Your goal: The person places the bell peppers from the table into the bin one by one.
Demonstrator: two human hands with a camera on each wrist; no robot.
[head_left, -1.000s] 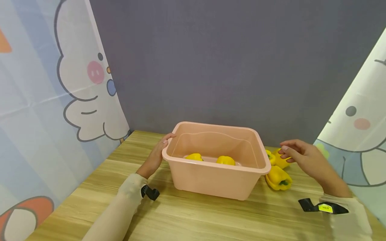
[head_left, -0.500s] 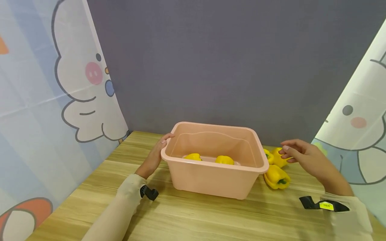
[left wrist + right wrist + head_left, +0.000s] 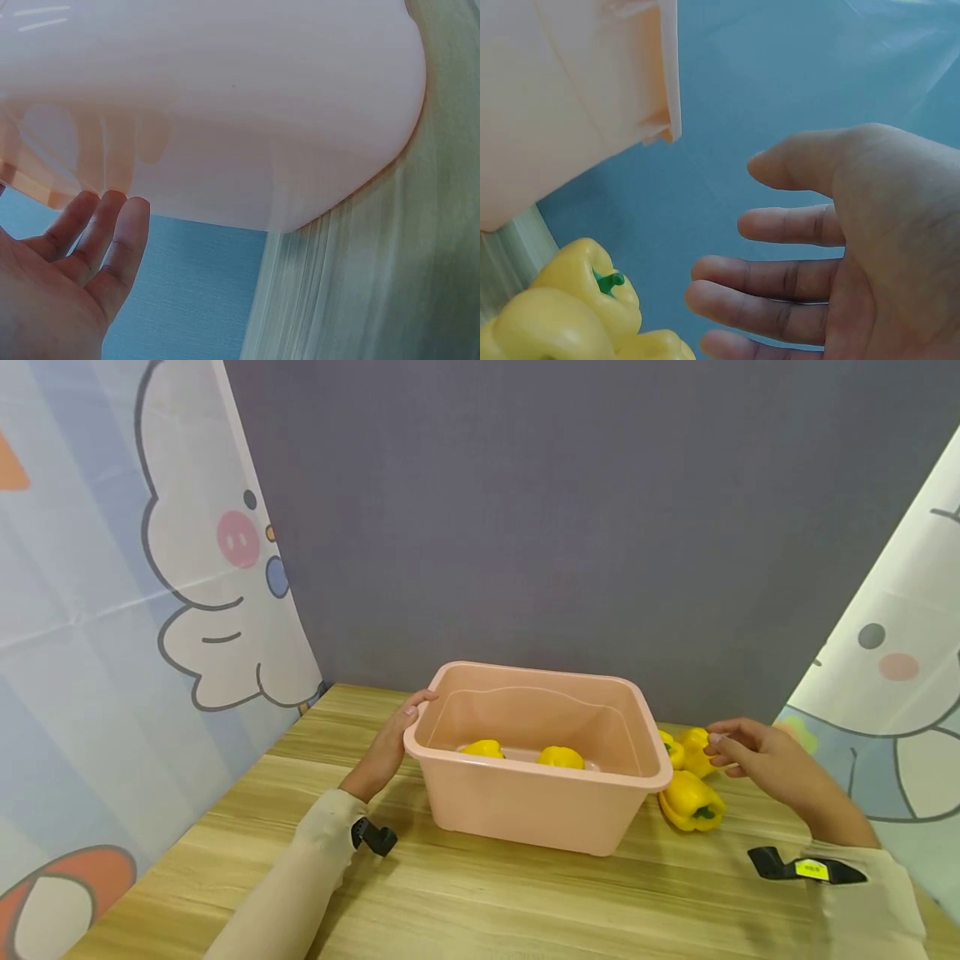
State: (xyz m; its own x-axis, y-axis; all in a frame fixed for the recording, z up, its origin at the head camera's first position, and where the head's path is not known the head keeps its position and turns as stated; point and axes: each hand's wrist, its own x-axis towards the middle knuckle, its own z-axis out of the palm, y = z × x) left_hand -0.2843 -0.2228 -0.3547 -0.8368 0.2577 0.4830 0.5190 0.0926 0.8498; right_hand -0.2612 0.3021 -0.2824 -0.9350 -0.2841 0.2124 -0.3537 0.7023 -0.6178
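A pink plastic tub (image 3: 525, 802) stands on the wooden table, with two yellow bell peppers (image 3: 561, 757) inside. My left hand (image 3: 384, 752) holds its left rim: a finger reaches over the edge, and in the left wrist view the other fingers (image 3: 129, 229) meet the outer wall. To the right of the tub lie three more yellow peppers (image 3: 692, 802), one with its green stem end facing forward. My right hand (image 3: 772, 764) hovers beside the rearmost of them, holding nothing. In the right wrist view its fingers are spread loosely, apart from the peppers (image 3: 592, 281).
A dark grey panel (image 3: 540, 527) rises behind the table. Cartoon-printed curtains (image 3: 82, 568) hang along both sides. The bare wooden tabletop (image 3: 480, 893) extends in front of the tub.
My right hand has lowered slightly and shifted a little to the right beside the peppers. The left hand, tub and peppers stay put while the head view sways slightly.
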